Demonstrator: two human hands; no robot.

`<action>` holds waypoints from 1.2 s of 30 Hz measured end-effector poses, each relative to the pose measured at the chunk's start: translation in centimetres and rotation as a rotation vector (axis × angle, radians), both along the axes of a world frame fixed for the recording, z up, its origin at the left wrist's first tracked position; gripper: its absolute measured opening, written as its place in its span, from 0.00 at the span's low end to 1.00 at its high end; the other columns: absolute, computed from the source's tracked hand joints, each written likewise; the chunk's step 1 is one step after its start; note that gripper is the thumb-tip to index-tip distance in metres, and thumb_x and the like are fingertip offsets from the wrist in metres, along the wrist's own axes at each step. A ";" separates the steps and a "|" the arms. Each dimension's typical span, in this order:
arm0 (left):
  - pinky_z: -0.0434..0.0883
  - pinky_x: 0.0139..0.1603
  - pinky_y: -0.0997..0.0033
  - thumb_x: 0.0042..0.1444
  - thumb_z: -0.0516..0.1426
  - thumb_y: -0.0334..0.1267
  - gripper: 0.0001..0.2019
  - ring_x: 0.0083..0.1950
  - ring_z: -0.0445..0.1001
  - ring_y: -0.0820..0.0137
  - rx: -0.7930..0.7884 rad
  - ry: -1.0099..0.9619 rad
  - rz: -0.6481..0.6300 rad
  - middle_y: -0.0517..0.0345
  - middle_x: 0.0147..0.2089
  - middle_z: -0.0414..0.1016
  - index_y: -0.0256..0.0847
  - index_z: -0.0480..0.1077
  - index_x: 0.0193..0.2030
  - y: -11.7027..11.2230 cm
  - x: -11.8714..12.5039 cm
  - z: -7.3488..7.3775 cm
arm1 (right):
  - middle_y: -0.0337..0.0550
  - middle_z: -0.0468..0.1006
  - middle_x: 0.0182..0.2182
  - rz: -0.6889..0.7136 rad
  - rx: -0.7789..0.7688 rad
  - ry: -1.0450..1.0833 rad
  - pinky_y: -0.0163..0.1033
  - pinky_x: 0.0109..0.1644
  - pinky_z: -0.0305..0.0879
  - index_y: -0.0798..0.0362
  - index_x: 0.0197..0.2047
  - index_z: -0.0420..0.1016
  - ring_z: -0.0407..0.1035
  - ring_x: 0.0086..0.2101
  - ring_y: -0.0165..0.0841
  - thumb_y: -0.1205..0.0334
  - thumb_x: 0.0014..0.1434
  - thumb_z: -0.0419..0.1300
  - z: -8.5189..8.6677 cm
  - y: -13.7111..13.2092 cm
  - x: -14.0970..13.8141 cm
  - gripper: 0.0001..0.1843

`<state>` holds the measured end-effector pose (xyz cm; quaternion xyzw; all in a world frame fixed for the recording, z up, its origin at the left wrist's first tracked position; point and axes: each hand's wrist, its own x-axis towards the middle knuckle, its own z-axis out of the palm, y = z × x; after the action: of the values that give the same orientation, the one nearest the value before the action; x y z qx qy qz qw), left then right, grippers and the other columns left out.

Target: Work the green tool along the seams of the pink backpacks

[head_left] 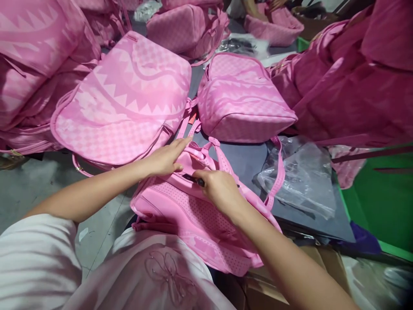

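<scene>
A pink backpack (206,215) lies in front of me against my body, its perforated back panel facing up and its straps at the far side. My left hand (164,158) rests at the bag's upper edge, fingers stretched out and thumb apart. My right hand (221,189) is closed around a small black-handled tool (200,182). Its thin dark end points left along the bag's seam, close to my left thumb. The fist hides most of the tool, so I cannot tell its exact kind.
A larger pink backpack (129,94) lies at left and a smaller one (245,99) ahead, both on the grey table (241,159). Clear plastic bags (297,181) lie at right, beside a green bin (383,198). More pink bags (351,82) are piled around. Another person's hands (258,10) show at the back.
</scene>
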<state>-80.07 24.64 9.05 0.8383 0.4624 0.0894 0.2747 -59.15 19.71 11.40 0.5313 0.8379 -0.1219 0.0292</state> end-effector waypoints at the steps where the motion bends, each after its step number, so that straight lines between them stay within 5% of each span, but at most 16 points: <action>1: 0.56 0.76 0.53 0.61 0.59 0.41 0.45 0.79 0.50 0.55 -0.009 -0.123 0.039 0.40 0.79 0.43 0.41 0.36 0.78 -0.7 -1.0 -0.5 | 0.43 0.86 0.37 0.023 -0.030 -0.048 0.37 0.33 0.62 0.46 0.44 0.83 0.80 0.38 0.41 0.71 0.59 0.60 0.0 0.2 -0.4 0.14; 5: 0.56 0.76 0.51 0.60 0.61 0.55 0.47 0.78 0.52 0.53 -0.060 -0.287 0.183 0.41 0.78 0.48 0.41 0.42 0.77 -4.4 -4.1 -3.3 | 0.49 0.85 0.35 0.123 -0.076 -0.193 0.40 0.34 0.62 0.49 0.45 0.82 0.80 0.38 0.45 0.67 0.64 0.57 -0.6 1.0 -1.7 0.12; 11: 0.65 0.70 0.51 0.59 0.63 0.49 0.44 0.73 0.64 0.52 -0.019 -0.257 0.284 0.41 0.74 0.59 0.39 0.47 0.76 -6.6 -4.1 -6.4 | 0.54 0.83 0.36 0.241 -0.197 -0.294 0.39 0.39 0.66 0.55 0.47 0.81 0.80 0.40 0.44 0.71 0.66 0.52 -0.3 1.5 -2.8 0.16; 16: 0.64 0.71 0.52 0.60 0.62 0.52 0.44 0.73 0.63 0.53 -0.023 -0.276 0.284 0.44 0.75 0.58 0.40 0.48 0.76 -6.3 -4.2 -6.6 | 0.55 0.82 0.43 0.161 -0.117 -0.251 0.40 0.37 0.66 0.56 0.53 0.77 0.79 0.41 0.46 0.69 0.68 0.49 0.5 1.7 -4.6 0.18; 21: 0.65 0.70 0.52 0.59 0.63 0.48 0.44 0.73 0.64 0.53 -0.021 -0.296 0.308 0.44 0.74 0.60 0.41 0.47 0.76 -6.4 -4.4 -6.4 | 0.54 0.83 0.42 0.294 -0.123 -0.044 0.41 0.43 0.68 0.55 0.48 0.80 0.78 0.44 0.46 0.59 0.67 0.56 0.2 3.0 -6.5 0.14; 24: 0.67 0.68 0.50 0.58 0.64 0.47 0.44 0.70 0.67 0.50 -0.070 -0.269 0.363 0.42 0.69 0.68 0.40 0.49 0.76 -6.4 -4.3 -6.2 | 0.56 0.83 0.42 0.337 -0.125 -0.110 0.41 0.44 0.69 0.57 0.49 0.79 0.78 0.43 0.44 0.65 0.68 0.54 0.7 2.7 -5.4 0.14; 30: 0.61 0.73 0.52 0.55 0.65 0.48 0.40 0.73 0.63 0.52 -0.114 -0.343 0.416 0.46 0.72 0.65 0.42 0.59 0.72 -6.4 -4.0 -6.2 | 0.63 0.83 0.39 0.059 -0.154 -0.401 0.41 0.38 0.70 0.64 0.46 0.79 0.80 0.40 0.47 0.80 0.61 0.51 3.1 -0.6 0.8 0.18; 33: 0.62 0.72 0.52 0.49 0.67 0.50 0.43 0.73 0.62 0.50 -0.169 -0.386 0.409 0.44 0.72 0.63 0.38 0.62 0.70 -6.7 -3.5 -6.0 | 0.58 0.84 0.40 -0.119 -0.115 -0.371 0.40 0.37 0.68 0.59 0.47 0.79 0.80 0.40 0.45 0.73 0.65 0.52 3.2 -3.0 4.3 0.16; 36: 0.72 0.61 0.57 0.53 0.65 0.47 0.31 0.58 0.78 0.53 -0.159 -0.393 0.384 0.46 0.59 0.78 0.36 0.71 0.62 -7.9 -2.0 -3.6 | 0.50 0.84 0.33 -0.359 -0.312 -0.106 0.36 0.35 0.66 0.55 0.42 0.81 0.79 0.35 0.39 0.64 0.64 0.57 1.9 -6.8 8.1 0.12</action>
<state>-82.07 16.74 5.50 0.6777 0.5562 0.2639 0.4021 -51.01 12.89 13.27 0.6666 0.6983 -0.2249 0.1324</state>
